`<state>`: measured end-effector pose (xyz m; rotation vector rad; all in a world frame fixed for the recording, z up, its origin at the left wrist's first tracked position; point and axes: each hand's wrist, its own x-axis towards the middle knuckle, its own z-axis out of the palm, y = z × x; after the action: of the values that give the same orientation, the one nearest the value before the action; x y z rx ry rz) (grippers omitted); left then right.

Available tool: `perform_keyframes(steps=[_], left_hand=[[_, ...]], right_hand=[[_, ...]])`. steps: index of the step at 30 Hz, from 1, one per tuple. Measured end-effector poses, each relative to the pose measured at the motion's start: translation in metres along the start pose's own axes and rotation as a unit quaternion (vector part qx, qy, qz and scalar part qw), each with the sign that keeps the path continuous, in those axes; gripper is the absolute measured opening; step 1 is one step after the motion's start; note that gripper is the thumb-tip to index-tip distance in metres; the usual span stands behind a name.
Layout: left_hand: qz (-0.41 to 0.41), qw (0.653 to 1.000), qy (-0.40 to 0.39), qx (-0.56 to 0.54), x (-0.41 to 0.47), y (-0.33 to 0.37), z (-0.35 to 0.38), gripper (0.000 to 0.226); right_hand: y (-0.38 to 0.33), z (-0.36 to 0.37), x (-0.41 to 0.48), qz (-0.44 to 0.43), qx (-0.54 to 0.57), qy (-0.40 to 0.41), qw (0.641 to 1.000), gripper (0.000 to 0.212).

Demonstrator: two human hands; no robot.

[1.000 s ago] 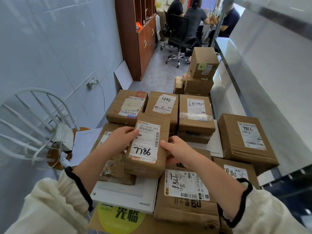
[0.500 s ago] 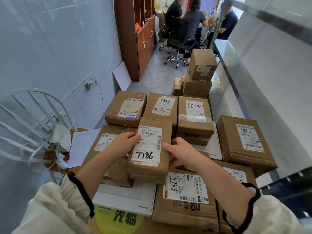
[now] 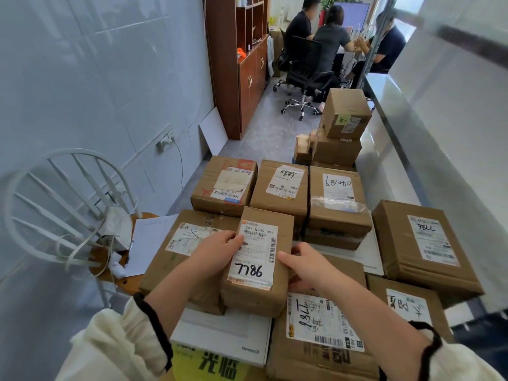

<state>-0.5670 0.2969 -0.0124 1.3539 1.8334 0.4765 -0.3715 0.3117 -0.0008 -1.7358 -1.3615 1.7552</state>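
Head view puts the small brown parcel [image 3: 257, 259] marked 7786 at the middle of the stacked cartons, label up. Its long axis runs near to far, with the handwritten number at the near end. The left hand [image 3: 217, 253] grips its left long edge with the thumb on the label. The right hand [image 3: 305, 268] grips the right long edge, thumb on top and fingers curled down the side. The hold thus spans the short width, and neither hand is nearer. Whether the parcel is lifted or resting I cannot tell. Its near end lies over a white flat box [image 3: 220, 334], and a larger carton with a 7786 label [image 3: 324, 361] sits just near-right, probably its match.
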Motion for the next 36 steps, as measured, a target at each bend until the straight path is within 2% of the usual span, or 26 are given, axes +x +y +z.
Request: perform_keyframes(steps=[4,10,14,18,29,36], left_hand=[[0.012,0.997,0.008,0.073,0.006,-0.001,0.004,0.038],[0.009,0.994,0.029,0.104,0.015,-0.013,0.015,0.033],[0.010,0.990,0.068,0.127,0.017,-0.018,0.024,0.034],[0.027,0.986,0.109,0.125,0.015,-0.020,0.029,0.032],[0.015,0.978,0.153,0.137,0.011,-0.015,0.034,0.036],[0.014,0.982,0.161,0.097,0.009,-0.012,0.033,0.039]], right_hand=[[0.004,-0.001,0.005,0.008,-0.015,0.017,1.000,0.036],[0.012,0.003,0.014,-0.025,-0.086,0.047,0.995,0.013],[0.018,0.005,0.021,-0.047,-0.170,0.084,0.981,0.013],[0.021,0.007,0.025,-0.062,-0.196,0.101,0.973,0.016],[0.030,0.014,0.025,-0.103,-0.183,0.147,0.967,0.025],[0.033,0.013,0.020,-0.099,-0.139,0.166,0.971,0.034]])
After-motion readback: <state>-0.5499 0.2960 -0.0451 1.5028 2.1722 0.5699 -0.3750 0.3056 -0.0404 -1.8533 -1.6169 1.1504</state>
